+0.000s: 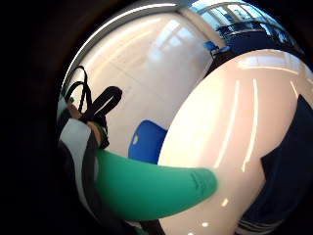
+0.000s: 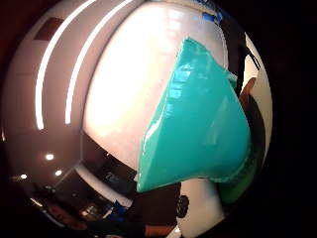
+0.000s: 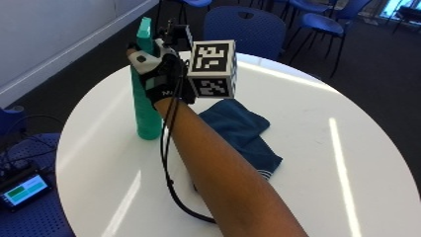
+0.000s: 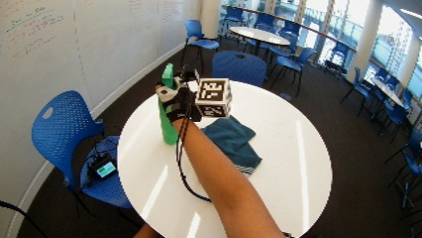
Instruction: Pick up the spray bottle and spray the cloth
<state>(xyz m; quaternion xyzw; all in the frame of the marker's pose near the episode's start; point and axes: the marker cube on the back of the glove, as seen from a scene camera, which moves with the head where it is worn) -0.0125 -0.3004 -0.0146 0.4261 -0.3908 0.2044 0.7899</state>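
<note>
**One step half made: the bottle is gripped but not yet raised**

One green spray bottle point(image 3: 146, 91) stands upright near the far left edge of the round white counter point(image 3: 342, 148), its base apparently on the surface. The gloved right hand point(image 3: 161, 74) is closed against the upper part of the bottle, reaching in from the near edge on a bare forearm. Both palm views are filled with green plastic close against the palm, and the outside view shows the fingers point(image 3: 141, 58) curled round the bottle's neck region, so the hand appears to hold it. How each finger sits on the trigger cannot be told.

The dark blue cloth point(image 3: 240, 136) lies crumpled toward the middle of the counter, just beside the forearm and a little apart from the bottle. It is not touched by the hand.

As a judgement of progress: the grasp looks made, which is the first part of the task. Lifting the bottle, turning its nozzle toward the cloth and squeezing the trigger are all left to do. No sign of wetness can be made out on the cloth.
</note>
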